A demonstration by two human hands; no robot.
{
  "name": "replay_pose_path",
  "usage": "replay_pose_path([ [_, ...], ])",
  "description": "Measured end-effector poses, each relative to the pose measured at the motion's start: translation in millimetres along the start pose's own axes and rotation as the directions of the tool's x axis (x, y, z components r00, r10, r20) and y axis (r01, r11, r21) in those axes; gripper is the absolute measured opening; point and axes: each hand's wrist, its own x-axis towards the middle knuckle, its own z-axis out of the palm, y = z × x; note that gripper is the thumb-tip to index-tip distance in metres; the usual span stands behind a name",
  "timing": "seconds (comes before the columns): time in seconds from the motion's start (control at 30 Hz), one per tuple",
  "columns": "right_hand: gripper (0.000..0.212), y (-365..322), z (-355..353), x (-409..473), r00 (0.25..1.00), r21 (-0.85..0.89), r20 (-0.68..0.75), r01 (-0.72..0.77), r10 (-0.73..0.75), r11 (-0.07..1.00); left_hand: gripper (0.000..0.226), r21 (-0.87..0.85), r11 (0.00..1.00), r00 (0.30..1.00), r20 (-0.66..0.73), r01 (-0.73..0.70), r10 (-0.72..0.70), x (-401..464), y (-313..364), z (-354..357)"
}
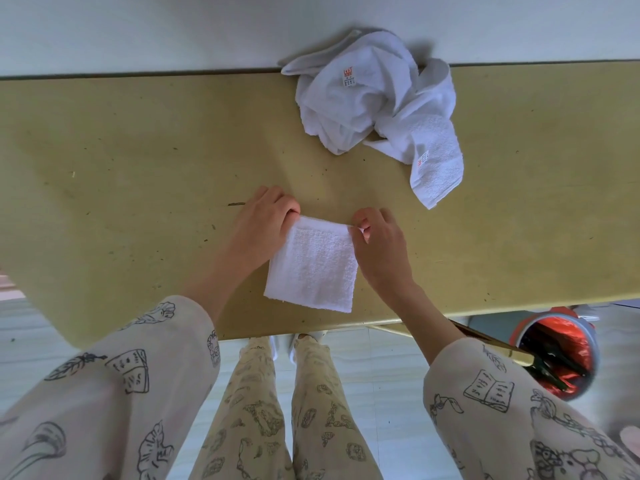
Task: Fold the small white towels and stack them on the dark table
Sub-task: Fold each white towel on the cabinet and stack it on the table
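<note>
A small white towel (317, 268) lies folded into a rough square near the front edge of the olive-yellow table (138, 161). My left hand (263, 223) pinches its far left corner with curled fingers. My right hand (377, 240) pinches its far right corner between thumb and fingers. Farther back and to the right sits a crumpled heap of unfolded white towels (374, 109) with small red-printed labels, one towel trailing toward the front.
The table's far edge meets a pale wall (173, 29). Below the table's right front edge stands a bin with an orange liner (557, 351). My patterned sleeves and trouser legs fill the bottom of the view over a light floor.
</note>
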Motion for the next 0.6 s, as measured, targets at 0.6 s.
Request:
replay_pose_path([
  [0.6, 0.054, 13, 49, -19, 0.864, -0.447, 0.2, 0.499, -0.461, 0.742, 0.026, 0.059, 0.984, 0.934, -0.329, 0.167, -0.139, -24, 15, 0],
])
